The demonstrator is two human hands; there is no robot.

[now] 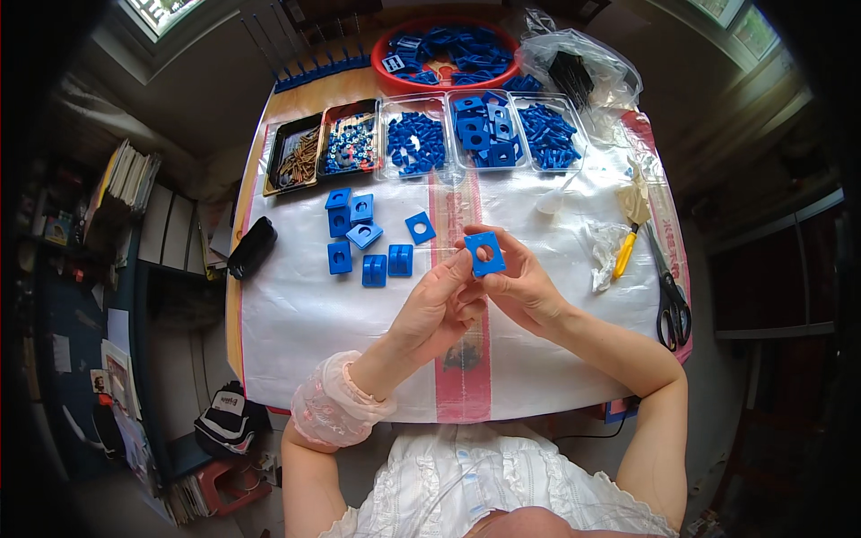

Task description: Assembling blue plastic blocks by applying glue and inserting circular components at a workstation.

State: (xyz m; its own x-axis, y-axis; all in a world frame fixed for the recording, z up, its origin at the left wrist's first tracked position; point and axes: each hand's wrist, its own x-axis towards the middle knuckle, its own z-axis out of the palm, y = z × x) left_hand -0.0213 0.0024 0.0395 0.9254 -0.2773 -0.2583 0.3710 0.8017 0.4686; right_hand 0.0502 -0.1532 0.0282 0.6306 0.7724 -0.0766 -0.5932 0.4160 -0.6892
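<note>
Above the middle of the table I hold up a square blue plastic piece with a round hole (494, 261). My right hand (531, 291) grips it, thumb at its lower edge and fingers behind. My left hand (441, 294) pinches at its left edge, the other fingers curled under; part of its grip is hidden. Just beyond lies a loose blue square piece with a hole (430, 235). To the left are several thicker blue pieces (365, 236), some leaning on each other, and two ridged blue pieces (400, 261) side by side.
Across the back stand a black tray of brass-coloured parts (285, 184), a tray of small mixed parts, and clear boxes of blue parts (523, 170). Behind them is a red basin (381, 82). Black scissors (673, 305) and a yellow-handled tool (625, 257) lie right, a black case (253, 247) left.
</note>
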